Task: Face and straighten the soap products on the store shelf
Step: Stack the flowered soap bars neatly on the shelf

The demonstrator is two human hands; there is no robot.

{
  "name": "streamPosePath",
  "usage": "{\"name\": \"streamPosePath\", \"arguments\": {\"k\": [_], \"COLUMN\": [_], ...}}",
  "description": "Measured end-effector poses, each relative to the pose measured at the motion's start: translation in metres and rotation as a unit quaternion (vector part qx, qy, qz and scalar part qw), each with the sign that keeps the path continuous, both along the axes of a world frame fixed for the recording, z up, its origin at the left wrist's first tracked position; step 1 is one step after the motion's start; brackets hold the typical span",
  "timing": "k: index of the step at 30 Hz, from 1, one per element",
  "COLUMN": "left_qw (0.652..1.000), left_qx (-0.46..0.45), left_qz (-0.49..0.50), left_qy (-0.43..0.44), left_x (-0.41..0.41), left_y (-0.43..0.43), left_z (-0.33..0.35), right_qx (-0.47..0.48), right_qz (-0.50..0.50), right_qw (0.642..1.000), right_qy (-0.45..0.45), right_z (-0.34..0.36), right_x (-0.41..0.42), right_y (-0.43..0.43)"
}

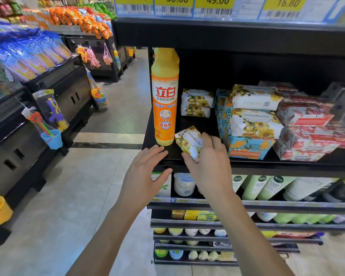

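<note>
Two hands meet mid-frame: left hand (pixel 145 168) lies open at the shelf (pixel 267 165) edge below the orange bottle (pixel 164 96); right hand (pixel 209 164) grips a tilted soap bar (pixel 188 142). Next, I judge, it needs setting square beside the stacked bars (pixel 253 120).

Left hand (pixel 145 170): palm down, fingers straight, spread. Right hand (pixel 209 164): fingers curled round wrapped soap bar (pixel 189 142). 2 forearms extended forward.

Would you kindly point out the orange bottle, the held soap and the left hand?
orange bottle (pixel 164 100): head view, front label.
held soap (pixel 188 143): head view, wrapper face.
left hand (pixel 145 168): head view, its back.
</note>
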State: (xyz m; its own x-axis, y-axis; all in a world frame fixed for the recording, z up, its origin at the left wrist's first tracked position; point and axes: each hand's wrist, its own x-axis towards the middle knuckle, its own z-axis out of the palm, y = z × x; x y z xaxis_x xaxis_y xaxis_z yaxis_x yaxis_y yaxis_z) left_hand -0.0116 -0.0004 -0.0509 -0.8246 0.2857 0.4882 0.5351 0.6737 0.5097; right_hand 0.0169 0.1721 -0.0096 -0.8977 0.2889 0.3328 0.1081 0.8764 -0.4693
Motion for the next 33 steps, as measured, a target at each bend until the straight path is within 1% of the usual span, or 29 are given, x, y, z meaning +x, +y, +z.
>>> {"name": "streamPosePath", "arguments": {"k": [3, 7, 11, 14, 15, 17, 20, 22, 26, 29, 31, 33], "left_qw": [1.000, 0.999, 0.988, 0.975, 0.965, 0.931, 0.878, 0.847, 0.825, 0.810, 0.809, 0.813], "left_qx": [0.007, 0.031, 0.119, 0.193, 0.229, 0.304, 0.356, 0.385, 0.415, 0.443, 0.449, 0.446], "left_qz": [-0.005, -0.011, 0.006, 0.025, 0.018, -0.011, -0.061, -0.093, -0.097, -0.099, -0.102, -0.105], "left_qy": [0.009, -0.023, -0.103, -0.109, -0.125, -0.200, -0.313, -0.356, -0.371, -0.372, -0.365, -0.359], "left_x": [0.000, 0.002, 0.012, 0.023, 0.025, 0.029, 0.032, 0.034, 0.035, 0.036, 0.037, 0.037], "left_y": [0.001, 0.003, 0.005, 0.007, 0.008, 0.014, 0.021, 0.025, 0.024, 0.024, 0.023, 0.022], "left_z": [-0.001, 0.000, 0.013, 0.030, 0.035, 0.044, 0.052, 0.053, 0.050, 0.049, 0.049, 0.050], "right_qx": [-0.034, -0.089, -0.151, -0.204, -0.220, -0.231, -0.237, -0.250, -0.266, -0.307, -0.368, -0.445], "right_qz": [0.007, 0.036, 0.080, 0.135, 0.155, 0.193, 0.226, 0.240, 0.249, 0.214, 0.192, 0.175], "right_qw": [0.999, 0.995, 0.983, 0.967, 0.961, 0.952, 0.944, 0.937, 0.931, 0.927, 0.910, 0.878], "right_qy": [0.011, 0.024, 0.063, 0.070, 0.065, 0.056, 0.046, 0.043, 0.021, 0.000, -0.010, -0.013], "right_z": [-0.003, -0.008, -0.009, -0.004, -0.002, 0.002, 0.006, 0.007, 0.007, 0.006, 0.006, 0.008], "right_x": [0.011, 0.023, 0.037, 0.046, 0.048, 0.051, 0.052, 0.053, 0.054, 0.055, 0.056, 0.055], "right_y": [0.002, 0.007, 0.019, 0.029, 0.032, 0.036, 0.035, 0.035, 0.035, 0.034, 0.033, 0.031]}}
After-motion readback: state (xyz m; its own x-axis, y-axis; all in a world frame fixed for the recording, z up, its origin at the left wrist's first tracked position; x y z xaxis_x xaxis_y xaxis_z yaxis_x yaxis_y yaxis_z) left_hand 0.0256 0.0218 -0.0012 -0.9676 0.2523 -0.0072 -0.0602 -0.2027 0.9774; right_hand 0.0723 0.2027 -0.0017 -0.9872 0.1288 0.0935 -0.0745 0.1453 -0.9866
